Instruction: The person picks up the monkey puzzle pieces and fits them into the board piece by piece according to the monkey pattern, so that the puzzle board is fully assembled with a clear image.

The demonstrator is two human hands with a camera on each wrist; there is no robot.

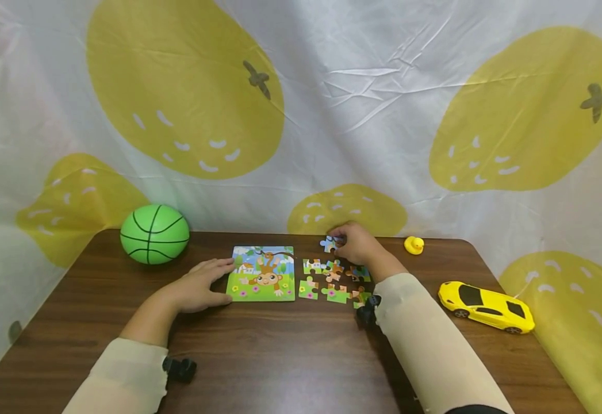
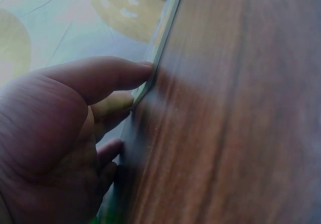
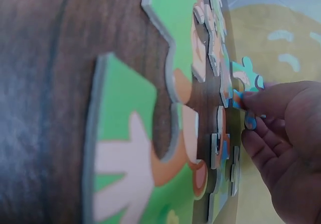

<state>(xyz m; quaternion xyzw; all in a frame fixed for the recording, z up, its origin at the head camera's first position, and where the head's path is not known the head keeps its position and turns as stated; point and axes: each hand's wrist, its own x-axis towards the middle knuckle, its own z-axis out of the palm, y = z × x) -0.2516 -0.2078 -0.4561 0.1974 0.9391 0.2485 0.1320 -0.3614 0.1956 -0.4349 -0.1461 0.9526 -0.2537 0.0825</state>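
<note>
A puzzle board (image 1: 251,290) with a monkey picture lies flat on the table. My left hand (image 1: 197,287) rests at its left side, fingers and thumb extended. In the left wrist view, the thumb of that hand (image 2: 55,113) touches the edge of the board (image 2: 165,33). To the board's right, several loose puzzle pieces (image 1: 308,288) lie picture side up, partly covered by my right arm. Behind them, my right hand (image 1: 357,244) pinches a blue puzzle piece (image 1: 328,244) between thumb and fingers. The right wrist view shows this piece (image 3: 246,76) tilted up in the hand (image 3: 296,128).
On the brown wooden table (image 1: 269,356), a green ball (image 1: 154,234) sits at the back left. A small yellow rubber duck (image 1: 414,245) stands at the back right, with a yellow toy car (image 1: 487,306) nearer. Behind the table hangs a fruit-patterned cloth (image 1: 332,132).
</note>
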